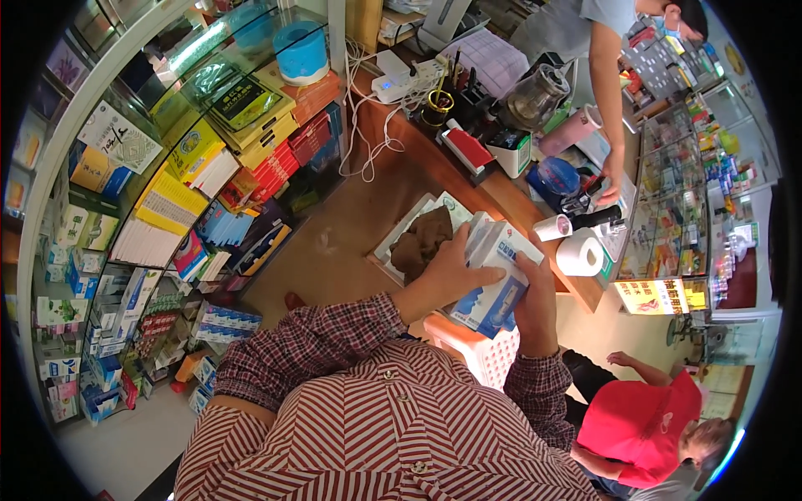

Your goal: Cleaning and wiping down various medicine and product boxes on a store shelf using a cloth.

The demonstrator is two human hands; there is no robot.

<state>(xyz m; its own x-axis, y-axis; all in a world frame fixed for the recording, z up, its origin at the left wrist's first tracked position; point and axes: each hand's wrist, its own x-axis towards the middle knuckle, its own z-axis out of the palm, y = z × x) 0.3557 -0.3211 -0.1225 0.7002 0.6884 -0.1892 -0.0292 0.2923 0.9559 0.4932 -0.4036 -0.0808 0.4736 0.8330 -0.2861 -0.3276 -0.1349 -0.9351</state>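
Both of my hands are around a blue-and-white carton (495, 282) with printing on its faces, held in front of my chest. My left hand (448, 269) grips it from the left side, thumb lying across its face. Along the opposite edge, my right hand (537, 300) has its thumb near the top corner. Just beyond the left hand, a crumpled brown cloth or bag (423, 241) rests on an open white carton (401, 235). A pink plastic stool (476, 347) with a perforated side shows below the carton.
Glass shelves of medicine boxes (169, 213) stand at left. A wooden desk (501, 194) holds a glass kettle (536, 94), a toilet roll (579, 253), a pen holder (437, 106) and cables (376, 131). One person (604, 94) reaches over the desk; another in red (639, 426) is at lower right.
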